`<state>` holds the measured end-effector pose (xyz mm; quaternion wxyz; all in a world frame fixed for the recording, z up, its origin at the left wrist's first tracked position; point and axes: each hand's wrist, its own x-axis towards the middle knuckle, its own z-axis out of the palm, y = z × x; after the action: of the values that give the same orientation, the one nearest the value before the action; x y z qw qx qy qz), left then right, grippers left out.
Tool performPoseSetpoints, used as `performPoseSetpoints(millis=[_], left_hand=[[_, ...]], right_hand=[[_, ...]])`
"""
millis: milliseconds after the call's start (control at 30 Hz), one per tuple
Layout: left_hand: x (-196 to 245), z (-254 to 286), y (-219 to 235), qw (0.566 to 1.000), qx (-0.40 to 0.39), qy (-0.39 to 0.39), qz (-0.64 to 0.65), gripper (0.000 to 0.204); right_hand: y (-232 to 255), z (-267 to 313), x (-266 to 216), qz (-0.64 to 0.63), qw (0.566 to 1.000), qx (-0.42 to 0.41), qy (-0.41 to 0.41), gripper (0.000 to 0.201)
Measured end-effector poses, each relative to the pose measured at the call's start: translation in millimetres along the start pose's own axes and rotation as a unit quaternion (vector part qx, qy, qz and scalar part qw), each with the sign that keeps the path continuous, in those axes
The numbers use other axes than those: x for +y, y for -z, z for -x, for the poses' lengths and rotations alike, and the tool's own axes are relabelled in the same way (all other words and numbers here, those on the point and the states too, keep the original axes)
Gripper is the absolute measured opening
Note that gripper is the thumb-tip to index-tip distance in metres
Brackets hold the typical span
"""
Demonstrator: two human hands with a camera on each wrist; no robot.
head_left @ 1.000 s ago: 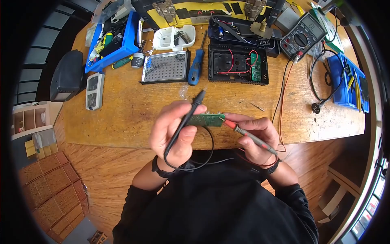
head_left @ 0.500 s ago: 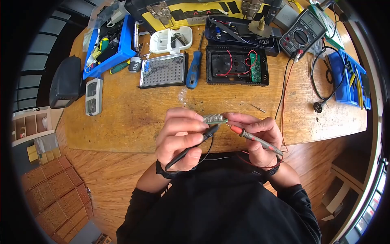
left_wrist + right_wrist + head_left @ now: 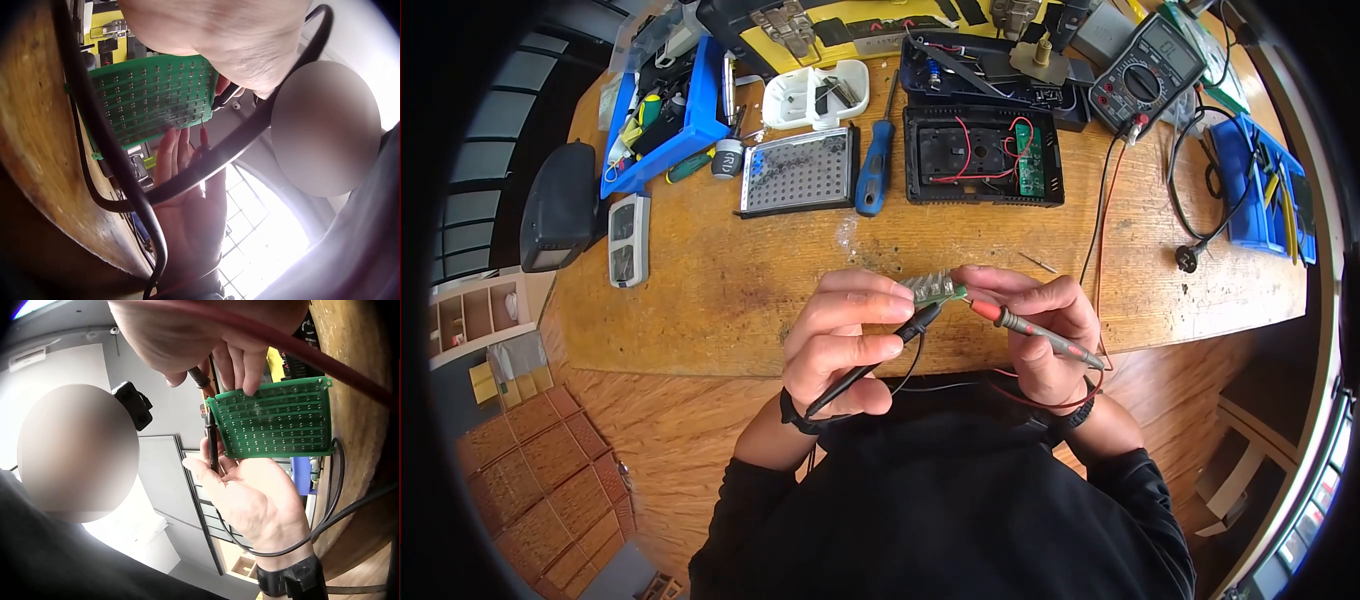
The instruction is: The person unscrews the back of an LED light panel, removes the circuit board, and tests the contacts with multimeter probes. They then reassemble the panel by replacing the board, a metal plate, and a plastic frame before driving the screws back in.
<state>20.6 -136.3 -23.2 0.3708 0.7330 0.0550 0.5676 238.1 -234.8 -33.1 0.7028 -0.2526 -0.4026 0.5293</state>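
Swung down since the first frame, the slim black test probe (image 3: 865,368) now has its tip beside the near edge of the green circuit board (image 3: 935,290), close to the tip of the red-and-grey test probe (image 3: 1040,334). The board has turned too, showing its raised, pale parts to the head camera. My left hand (image 3: 840,340) grasps the black probe in bent fingers and steadies one end of the board; my right hand (image 3: 1050,335) grips the red-and-grey probe and holds the other end. The board sits between my hands, above the near edge of the worn wooden table (image 3: 700,300). Both wrist views show its underside, dotted with rows of solder joints. I can't tell whether either tip touches metal.

Beyond my hands lie a grey tray of small bits (image 3: 798,172), a blue-handled screwdriver (image 3: 874,170) and an open black plastic casing (image 3: 985,155) with red wires inside. Farther right, a dark multimeter (image 3: 1145,85) rests at an angle, and a black plug (image 3: 1187,260) lies near the blue plastic bin (image 3: 1250,205).
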Motion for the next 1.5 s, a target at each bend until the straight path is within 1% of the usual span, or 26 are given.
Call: performPoseSetpoints(millis=[33,67,133,167,233,333,467,767,1067,1167,1333,1500], left_hand=[[-0.9,-0.3,0.4,1.0,0.001,-0.006,0.005,0.052],[-0.2,-0.5,1.2,1.0,0.0,-0.006,0.006,0.052],[1.4,-0.4,2.7,0.999,-0.015,0.001,-0.033,0.059],[0.3,-0.5,2.1,0.999,-0.015,0.0,-0.032,0.059],[-1.8,-0.2,0.3,1.0,0.01,-0.014,0.01,0.059],[-0.9,-1.7,-0.8,1.0,0.016,-0.007,0.004,0.06],[-1.9,-1.6,2.1,1.0,-0.003,-0.02,0.0,0.06],[-1.0,-1.3,3.0,1.0,-0.01,-0.008,-0.003,0.059],[0.2,-1.3,2.9,1.0,-0.008,-0.002,-0.007,0.057],[0.7,-1.0,4.6,1.0,-0.015,0.001,-0.012,0.055],[3.0,-0.1,7.0,1.0,-0.021,0.018,0.006,0.044],[3.8,0.3,5.4,1.0,-0.017,0.022,0.01,0.042]], right_hand=[[-0.1,0.0,0.0,-0.002,1.0,-0.001,0.0,0.043],[-0.3,-0.3,0.1,-0.001,1.0,0.0,0.001,0.043],[-0.6,-0.9,0.6,-0.008,1.0,-0.006,0.003,0.042],[-0.5,-0.9,0.6,-0.008,1.0,-0.005,0.003,0.042],[-0.7,-0.7,0.9,-0.007,1.0,-0.008,0.0,0.041],[-1.4,-0.9,0.1,-0.009,1.0,-0.002,-0.005,0.041],[-1.4,-1.3,-0.4,-0.007,1.0,-0.004,-0.004,0.041],[-0.5,-1.7,0.8,0.0,1.0,-0.012,0.006,0.04],[-1.3,-1.9,-0.1,0.006,1.0,-0.009,-0.005,0.04],[-0.9,-2.0,1.2,0.007,1.0,-0.013,0.01,0.039],[-0.5,-1.1,1.1,0.009,1.0,-0.014,0.008,0.041],[-1.7,-1.1,0.7,0.002,1.0,-0.009,0.006,0.043]])
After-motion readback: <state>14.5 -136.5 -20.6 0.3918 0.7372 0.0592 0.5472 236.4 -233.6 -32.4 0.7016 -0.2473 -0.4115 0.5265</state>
